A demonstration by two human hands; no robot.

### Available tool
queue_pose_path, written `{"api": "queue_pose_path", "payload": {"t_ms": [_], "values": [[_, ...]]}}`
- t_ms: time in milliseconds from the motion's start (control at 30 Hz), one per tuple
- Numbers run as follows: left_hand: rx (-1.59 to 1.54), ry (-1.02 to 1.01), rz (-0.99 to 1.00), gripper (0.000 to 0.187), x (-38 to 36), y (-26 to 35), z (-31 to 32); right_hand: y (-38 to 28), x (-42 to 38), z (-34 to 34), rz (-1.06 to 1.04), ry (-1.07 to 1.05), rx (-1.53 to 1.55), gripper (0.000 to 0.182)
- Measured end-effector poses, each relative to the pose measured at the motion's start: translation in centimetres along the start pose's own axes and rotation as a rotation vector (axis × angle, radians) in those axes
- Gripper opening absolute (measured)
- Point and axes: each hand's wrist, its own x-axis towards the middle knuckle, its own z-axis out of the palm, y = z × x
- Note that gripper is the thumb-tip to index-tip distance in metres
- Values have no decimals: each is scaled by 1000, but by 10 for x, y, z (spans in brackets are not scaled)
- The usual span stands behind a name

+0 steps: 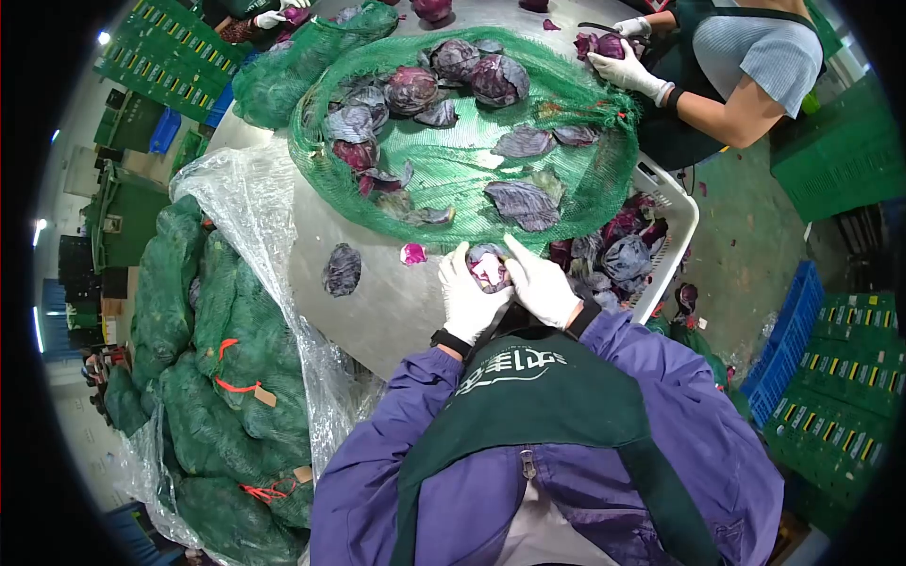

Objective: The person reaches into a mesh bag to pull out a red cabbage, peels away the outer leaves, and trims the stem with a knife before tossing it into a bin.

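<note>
Between my two white-gloved hands, close in front of my apron, is a red cabbage point(488, 271) with its pale cut base facing up. My left hand point(468, 294) wraps its left side. From the right, my right hand point(542, 281) grips it with fingers bent around the edge. Just beyond lies an open green mesh bag point(444, 170) holding several red cabbages point(411, 91) and loose outer leaves point(524, 205). A small purple-and-white scrap point(412, 254) and a dark leaf point(342, 270) rest on the metal table point(316, 231) to the left.
At my right stands a white crate point(681, 222) full of cabbage leaves. Stuffed green mesh bags point(236, 377) are piled at left beside plastic film point(245, 193). Across the table, a co-worker's gloved hands point(628, 71) hold a cabbage. Another person works at the far left.
</note>
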Motion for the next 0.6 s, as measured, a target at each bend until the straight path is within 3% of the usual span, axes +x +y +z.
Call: {"api": "queue_pose_path", "payload": {"t_ms": [67,100,133,267,333,400,467,533,567,600], "values": [[-1,-38,-55,99,0,10,-1,19,-1,28,-105,120,-127,51],[-16,-32,-29,97,-3,6,4,21,1,29,59,2,-110,47],[-29,-22,-2,95,-4,2,8,24,2,32,55,2,-112,47],[-191,-32,-73,92,-3,-3,12,43,17,35,-182,141,-146,35],[-189,-11,-39,93,2,-10,11,37,20,28,109,24,-15,32],[-228,-66,-50,94,3,-15,9,40,27,29,121,72,-19,28],[-217,-83,-17,97,1,-18,2,73,33,38,127,272,107,27],[-460,-126,-55,95,-8,-40,2,108,24,36,265,239,49,26],[-711,-96,-185,93,-15,-50,9,108,10,30,289,270,82,25],[-783,-64,-205,92,-18,-46,1,129,-1,31,259,407,17,25]]}}
